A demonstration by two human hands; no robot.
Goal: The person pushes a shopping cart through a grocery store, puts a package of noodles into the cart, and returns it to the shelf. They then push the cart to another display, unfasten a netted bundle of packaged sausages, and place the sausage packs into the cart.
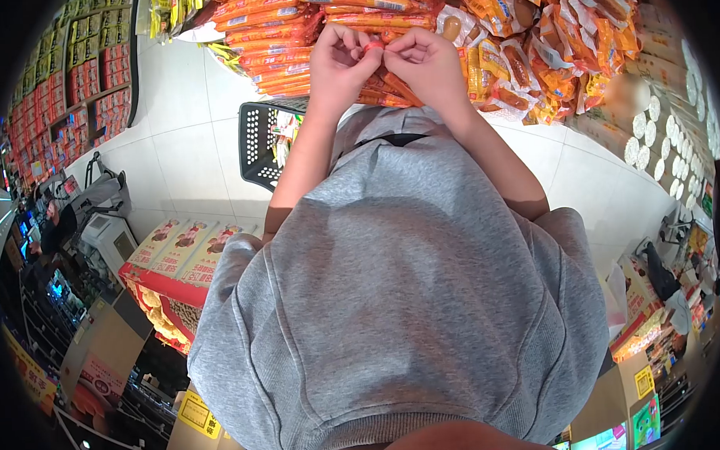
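Note:
My left hand [341, 67] and my right hand [426, 62] meet at the top of the view, thumbs and fingers pinched. Between their fingertips is a small red item [375, 45], too small to identify, which both hands appear to hold. Below and behind them lie rows of orange-red wrapped sticks [274, 45], stacked flat. To the right of my right hand is a heap of orange and clear packets with brown sausages [519, 61].
A black basket [254, 145] with packets inside stands left of my body. Shelves of packaged goods [73, 76] are at the far left, boxes [178, 251] at lower left. Round white-ended items [650, 127] are at right. People [59, 224] appear at the far left and far right.

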